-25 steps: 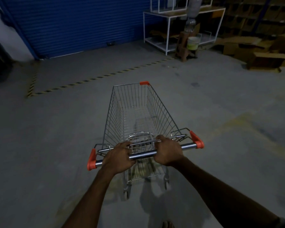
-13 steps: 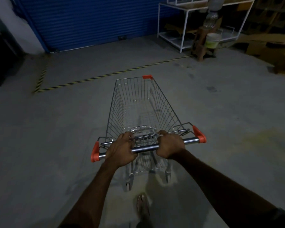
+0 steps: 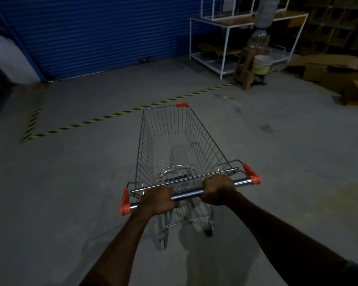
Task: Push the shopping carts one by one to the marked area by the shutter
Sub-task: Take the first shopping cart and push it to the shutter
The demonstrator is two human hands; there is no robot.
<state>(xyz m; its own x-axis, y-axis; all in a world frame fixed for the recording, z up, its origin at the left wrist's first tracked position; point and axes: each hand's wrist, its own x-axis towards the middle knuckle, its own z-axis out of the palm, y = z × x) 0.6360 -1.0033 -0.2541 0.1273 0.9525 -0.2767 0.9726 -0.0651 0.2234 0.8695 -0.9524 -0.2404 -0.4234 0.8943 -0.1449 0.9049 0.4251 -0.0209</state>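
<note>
An empty wire shopping cart [image 3: 175, 141] with orange corner caps stands on the concrete floor straight in front of me. Its chrome handle bar [image 3: 187, 195] runs across the lower middle of the view. My left hand [image 3: 158, 201] is shut on the bar's left part and my right hand [image 3: 218, 189] on its right part. The cart's front rim reaches the yellow-black striped floor line [image 3: 103, 118] that borders the marked area [image 3: 103, 93]. Behind that area is the blue roller shutter [image 3: 95, 32].
A white metal rack [image 3: 223, 48] stands at the back right beside the shutter. In front of it are a brown stool [image 3: 247, 79] and a white bucket [image 3: 260, 64]. Cardboard boxes [image 3: 329, 69] are piled at the far right. A dark wall edge lies at the far left.
The cart and I have rolled forward: the striped line and the shutter are closer, and the cart's front now reaches the line. Both hands kept their grip on the bar.
</note>
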